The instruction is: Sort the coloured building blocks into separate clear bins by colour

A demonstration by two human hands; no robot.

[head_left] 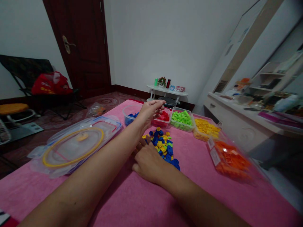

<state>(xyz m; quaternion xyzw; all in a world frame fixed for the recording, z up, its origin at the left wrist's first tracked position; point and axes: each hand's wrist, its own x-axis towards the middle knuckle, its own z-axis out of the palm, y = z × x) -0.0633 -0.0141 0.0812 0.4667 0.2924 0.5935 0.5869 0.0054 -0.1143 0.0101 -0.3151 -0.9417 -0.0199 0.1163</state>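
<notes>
My left hand [151,112] reaches across the table above the containers, between the tub of blue pieces [132,117] and the box of red pieces [163,117]. Its fingers are loosely bent and apart, and I see nothing in them. Closer to me, my right hand [148,159] is low at the left side of a mixed pile of small plastic building pieces [163,145], mostly blue and yellow with a few green. The fingers of that hand are spread and partly dark, their tips near the pile. My left forearm crosses in front of part of the scene.
Clear boxes of green pieces [181,119], yellow pieces [206,127] and orange pieces [230,159] line the right side of the pink-covered table [189,195]. Stacked lids [75,145] lie at left. A cluttered white desk [246,110] stands beyond the right edge.
</notes>
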